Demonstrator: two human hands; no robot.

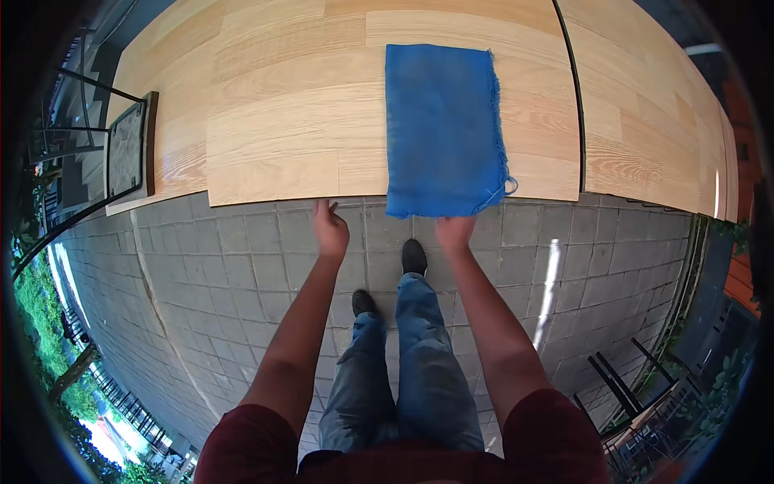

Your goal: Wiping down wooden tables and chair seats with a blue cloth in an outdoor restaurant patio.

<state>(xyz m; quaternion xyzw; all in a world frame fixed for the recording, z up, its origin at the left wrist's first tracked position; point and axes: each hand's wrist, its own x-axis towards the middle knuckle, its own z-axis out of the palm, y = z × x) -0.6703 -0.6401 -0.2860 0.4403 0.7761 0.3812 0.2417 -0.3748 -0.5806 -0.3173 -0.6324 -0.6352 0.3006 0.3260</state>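
Observation:
A blue cloth with frayed edges lies flat on a light wooden table, its near edge hanging slightly past the table's front. My right hand is at that near edge, its fingers hidden by the fabric, so whether they grip it does not show. To the left, my left hand is just at the table's front edge, apart from the cloth. Its finger and thumb stand a little apart, with nothing seen between them.
A dark seam divides the table from another wooden top on the right. At the far left a stool rests against the table on its side. Grey paving lies below, and a dark-legged chair stands at lower right.

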